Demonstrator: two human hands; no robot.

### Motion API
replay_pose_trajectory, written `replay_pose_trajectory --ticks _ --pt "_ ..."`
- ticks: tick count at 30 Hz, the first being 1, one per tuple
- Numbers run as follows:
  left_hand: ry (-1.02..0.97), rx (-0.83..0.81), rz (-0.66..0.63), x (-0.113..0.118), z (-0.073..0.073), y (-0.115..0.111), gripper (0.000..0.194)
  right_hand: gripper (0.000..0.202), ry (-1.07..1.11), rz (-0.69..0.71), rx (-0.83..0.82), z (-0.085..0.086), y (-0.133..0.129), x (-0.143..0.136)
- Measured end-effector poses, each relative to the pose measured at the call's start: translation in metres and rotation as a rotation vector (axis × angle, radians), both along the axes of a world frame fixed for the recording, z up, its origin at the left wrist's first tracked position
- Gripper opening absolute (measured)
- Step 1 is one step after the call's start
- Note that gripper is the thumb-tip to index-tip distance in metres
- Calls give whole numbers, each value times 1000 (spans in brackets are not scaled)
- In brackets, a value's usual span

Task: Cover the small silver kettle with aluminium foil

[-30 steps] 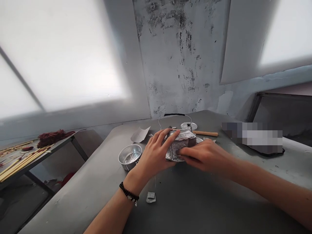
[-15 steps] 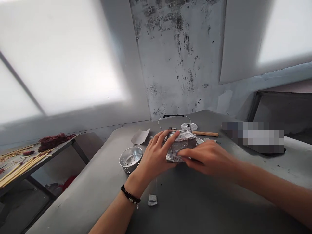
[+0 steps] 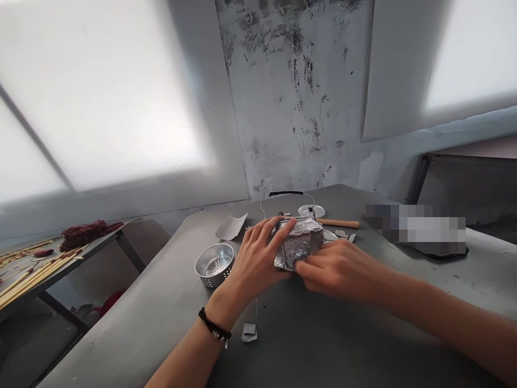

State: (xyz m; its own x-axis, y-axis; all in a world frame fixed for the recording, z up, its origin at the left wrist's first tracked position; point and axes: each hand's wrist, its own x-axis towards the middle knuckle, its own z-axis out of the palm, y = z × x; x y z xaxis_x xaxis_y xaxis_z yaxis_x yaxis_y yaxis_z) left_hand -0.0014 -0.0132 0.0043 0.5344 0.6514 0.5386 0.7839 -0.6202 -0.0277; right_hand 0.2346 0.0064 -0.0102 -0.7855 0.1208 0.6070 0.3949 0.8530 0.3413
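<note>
A small pot with a wire bail handle, its side covered in crumpled silver foil (image 3: 301,245), lies tilted toward me on the grey table. My left hand (image 3: 260,245) grips the pot's left side, fingers laid over the top and the thumb low. At the lower right edge, my right hand (image 3: 333,267) is closed, its curled fingers pressed against the foil; the fingertips are partly hidden. The handle (image 3: 286,193), with a black sleeve, arches up behind the pot. A perforated metal basket (image 3: 215,265) stands left of my left hand.
Behind the pot lie a round lid (image 3: 312,210) and a wooden-handled tool (image 3: 338,222). A paper piece (image 3: 231,226) rests at back left, folded foil scraps (image 3: 249,332) nearer me. A blurred-out object (image 3: 424,231) is on the right. Sticks and dark red strands (image 3: 86,234) cover a side table.
My right hand has shifted slightly down and left along the foil's lower edge, its fingers curling in more. The left hand keeps its hold. The view has moved slightly.
</note>
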Motion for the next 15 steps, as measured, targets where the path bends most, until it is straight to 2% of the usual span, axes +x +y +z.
replay_pose_trajectory --ticks 5,8,12,15 --pt "-17 26 -1 2 0 0 98 24 27 25 -89 -3 -5 -4" --pt "-35 44 12 3 -2 0 103 24 82 40 -130 1 2 2" --pt "-59 81 45 4 -4 0 106 20 230 12 -91 4 13 10" --pt "-53 88 60 4 -5 0 105 20 202 43 -172 4 11 9"
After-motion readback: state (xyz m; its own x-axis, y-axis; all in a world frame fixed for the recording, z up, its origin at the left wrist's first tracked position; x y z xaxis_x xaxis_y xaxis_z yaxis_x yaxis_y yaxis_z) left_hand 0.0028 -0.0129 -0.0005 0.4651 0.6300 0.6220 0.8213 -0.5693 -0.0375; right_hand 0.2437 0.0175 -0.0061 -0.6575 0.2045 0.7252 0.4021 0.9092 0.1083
